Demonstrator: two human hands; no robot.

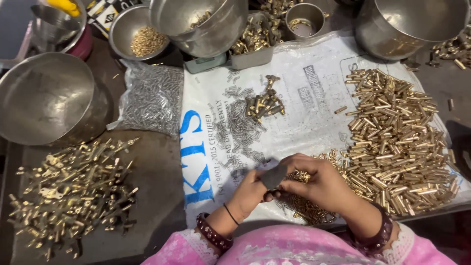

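Head view shows your left hand (251, 190) and right hand (321, 184) meeting at lower centre, both pinched on a small dark grey piece (274, 175) between them; whether a brass part is inside that grip, you cannot tell. Just under your right palm lies a scatter of small brass bits (306, 206), touching the big heap of brass tubes (397, 142) at right. A slipped pinch could, I judge, drop the piece into that scatter, where it would be hard to find. Steel pins (240, 125) sit above your hands on the white sack (314, 98). Finished brass pieces (73, 189) lie lower left, an empty steel bowl (46, 98) above them.
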